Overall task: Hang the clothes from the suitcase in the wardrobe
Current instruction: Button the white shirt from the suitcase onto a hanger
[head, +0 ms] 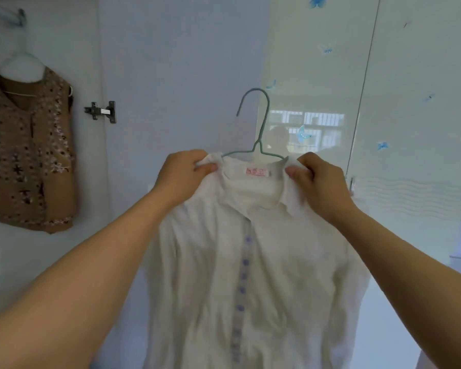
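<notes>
Both hands up front: left hand [183, 173] and right hand [318, 179] each pinch a shoulder of the white button-up shirt [250, 262] on its thin green wire hanger [258, 134]. Off left, a brown floral knitted vest [30, 155] hangs inside the wardrobe, a metal door hinge [101, 111] beside it.

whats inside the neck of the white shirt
A green hanger: its hook and the tops of both arms show above the shirt collar. The rest of the arms is covered by fabric and both hands.
</notes>
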The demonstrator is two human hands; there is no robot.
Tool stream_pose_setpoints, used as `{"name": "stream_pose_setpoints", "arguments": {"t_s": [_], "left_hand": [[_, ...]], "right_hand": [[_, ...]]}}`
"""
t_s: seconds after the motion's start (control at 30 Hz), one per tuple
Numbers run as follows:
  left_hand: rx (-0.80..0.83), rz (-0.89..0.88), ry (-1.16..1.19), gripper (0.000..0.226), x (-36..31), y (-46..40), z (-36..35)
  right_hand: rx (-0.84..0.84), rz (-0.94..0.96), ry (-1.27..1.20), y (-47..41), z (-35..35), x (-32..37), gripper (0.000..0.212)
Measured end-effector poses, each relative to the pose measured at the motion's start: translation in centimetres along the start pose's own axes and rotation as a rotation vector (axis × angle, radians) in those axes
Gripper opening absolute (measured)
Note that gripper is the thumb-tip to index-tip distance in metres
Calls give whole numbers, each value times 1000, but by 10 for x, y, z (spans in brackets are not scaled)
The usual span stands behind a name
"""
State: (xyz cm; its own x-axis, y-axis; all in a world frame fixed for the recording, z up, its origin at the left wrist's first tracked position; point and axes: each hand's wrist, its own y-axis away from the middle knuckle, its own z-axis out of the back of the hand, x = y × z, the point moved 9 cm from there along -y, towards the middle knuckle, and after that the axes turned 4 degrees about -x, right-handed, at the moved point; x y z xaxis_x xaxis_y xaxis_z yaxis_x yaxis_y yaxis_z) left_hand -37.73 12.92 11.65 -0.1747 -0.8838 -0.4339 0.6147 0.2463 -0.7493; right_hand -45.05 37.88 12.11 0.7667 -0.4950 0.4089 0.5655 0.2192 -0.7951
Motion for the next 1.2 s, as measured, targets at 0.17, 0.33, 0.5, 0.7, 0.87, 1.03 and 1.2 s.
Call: {"name": "stream_pose_setpoints", "arguments": {"t_s": [0.17, 0.33, 0.5, 0.7, 0.87, 1.03, 1.2], "left_hand": [[-123, -13, -92, 31, -9, -6, 54], [-136, -17, -232, 41, -1, -6, 81], [-208, -22, -219, 44, 13, -15, 111], [-316, 49, -188, 34, 81, -47, 175], [-416, 86, -186, 31, 155, -89, 214], [-536, 199, -430, 20, 218, -120, 263], [-493, 203, -532, 30, 242, -153, 292]], "right_hand": [[107, 92, 22, -18, -16, 34, 14], [175, 223, -100, -26, -26, 73, 29], [281, 160, -259, -39, -43, 99, 27], [315, 184, 50, -71, -94, 100, 44], [107, 263, 5, -103, -152, 158, 46], [-8, 279, 87, -146, -213, 223, 46], [-70, 267, 169, -190, -272, 289, 44]]}}
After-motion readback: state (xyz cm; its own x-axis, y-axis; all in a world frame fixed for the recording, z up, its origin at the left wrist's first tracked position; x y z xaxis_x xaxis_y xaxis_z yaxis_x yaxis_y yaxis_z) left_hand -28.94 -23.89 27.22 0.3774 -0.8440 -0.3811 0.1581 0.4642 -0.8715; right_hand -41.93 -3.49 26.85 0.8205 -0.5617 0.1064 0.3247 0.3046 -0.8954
